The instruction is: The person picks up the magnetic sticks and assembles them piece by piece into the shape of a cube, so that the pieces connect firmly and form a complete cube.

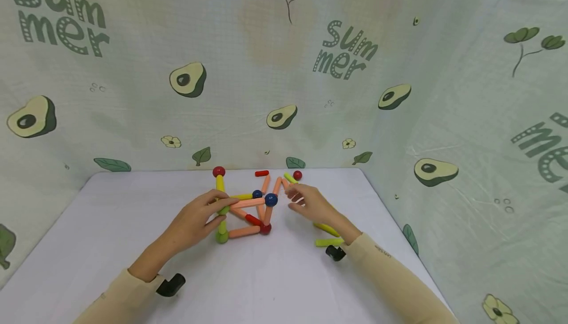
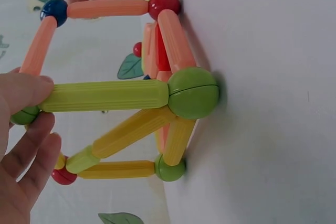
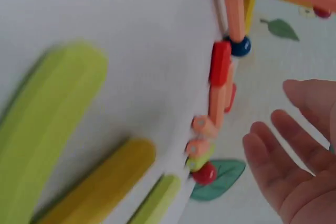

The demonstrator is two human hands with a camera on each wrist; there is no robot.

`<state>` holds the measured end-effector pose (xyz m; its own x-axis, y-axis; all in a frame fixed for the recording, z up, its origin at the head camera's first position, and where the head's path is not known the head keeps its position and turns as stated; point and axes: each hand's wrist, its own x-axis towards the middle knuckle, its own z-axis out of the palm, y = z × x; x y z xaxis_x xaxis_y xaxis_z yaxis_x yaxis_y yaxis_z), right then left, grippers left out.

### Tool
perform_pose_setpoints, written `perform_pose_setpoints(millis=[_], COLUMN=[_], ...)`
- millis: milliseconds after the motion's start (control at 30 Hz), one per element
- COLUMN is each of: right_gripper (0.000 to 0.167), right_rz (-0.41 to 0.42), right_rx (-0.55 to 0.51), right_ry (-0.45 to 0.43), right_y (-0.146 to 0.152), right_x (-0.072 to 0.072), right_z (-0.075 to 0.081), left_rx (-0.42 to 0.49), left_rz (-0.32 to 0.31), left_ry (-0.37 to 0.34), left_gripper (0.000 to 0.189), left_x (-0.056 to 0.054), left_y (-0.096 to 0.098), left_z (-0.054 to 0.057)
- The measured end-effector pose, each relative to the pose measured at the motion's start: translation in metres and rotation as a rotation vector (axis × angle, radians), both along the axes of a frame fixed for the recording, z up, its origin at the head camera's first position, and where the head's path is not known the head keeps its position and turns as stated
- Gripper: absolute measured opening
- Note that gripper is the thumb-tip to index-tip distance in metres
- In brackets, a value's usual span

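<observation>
A frame of plastic construction rods and balls stands on the table. My left hand (image 1: 191,223) pinches the green ball (image 2: 25,115) at its upper near corner, thumb and fingers around it and the end of the light green rod (image 2: 107,96). That rod runs down to a lower green ball (image 1: 222,236). From the pinched corner a salmon rod (image 1: 249,203) reaches a blue ball (image 1: 271,199). Another corner has a red ball (image 1: 265,228) on the table. My right hand (image 1: 312,203) hovers right of the blue ball, fingers loosely bent and nothing in them.
Loose green rods (image 1: 329,242) and a yellow rod (image 3: 102,184) lie under my right forearm. Behind the frame are more salmon rods (image 1: 266,184), a red rod (image 1: 262,173) and a loose red ball (image 1: 298,175). A patterned cloth (image 1: 230,117) hangs behind the table.
</observation>
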<state>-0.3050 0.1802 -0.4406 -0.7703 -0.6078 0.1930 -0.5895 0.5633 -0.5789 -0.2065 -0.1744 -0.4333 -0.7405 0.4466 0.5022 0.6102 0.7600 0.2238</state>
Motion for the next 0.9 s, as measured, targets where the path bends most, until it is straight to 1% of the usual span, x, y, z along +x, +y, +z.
perform_pose_setpoints(millis=[100, 167, 200, 300, 367, 500, 567, 667, 767, 900], right_gripper=[0.028, 0.024, 0.022, 0.017, 0.017, 0.022, 0.025, 0.027, 0.029, 0.029], right_rz=[-0.076, -0.112, -0.133, -0.185, -0.23, -0.293, -0.297, -0.277, -0.258, -0.226], right_rx=[0.121, 0.2, 0.235, 0.301, 0.344, 0.422, 0.437, 0.429, 0.392, 0.281], right_ry=[0.036, 0.046, 0.042, 0.035, 0.006, -0.095, -0.135, -0.139, -0.095, -0.027], right_y=[0.031, 0.051, 0.06, 0.088, 0.104, 0.127, 0.134, 0.137, 0.133, 0.117], right_x=[-0.017, -0.023, -0.023, -0.02, -0.014, -0.003, 0.002, 0.007, 0.01, 0.017], right_z=[0.002, 0.001, 0.001, -0.001, -0.002, -0.01, -0.013, -0.016, -0.014, -0.004], left_rx=[0.008, 0.013, 0.013, 0.017, 0.019, 0.021, 0.021, 0.02, 0.016, 0.017], left_rz=[0.005, 0.0, -0.004, -0.016, -0.02, -0.025, -0.028, -0.031, -0.031, -0.036], left_ry=[-0.011, -0.01, -0.007, 0.0, 0.005, 0.025, 0.034, 0.032, 0.011, -0.009], left_gripper=[0.06, 0.06, 0.06, 0.06, 0.061, 0.062, 0.062, 0.062, 0.061, 0.06], left_x=[0.0, 0.001, 0.0, 0.0, 0.0, 0.0, 0.001, 0.0, 0.0, -0.001], left_y=[0.0, 0.0, 0.0, 0.001, 0.001, 0.001, 0.0, -0.001, -0.002, -0.001], left_z=[0.0, 0.001, 0.001, 0.002, 0.003, 0.004, 0.003, 0.003, 0.003, 0.002])
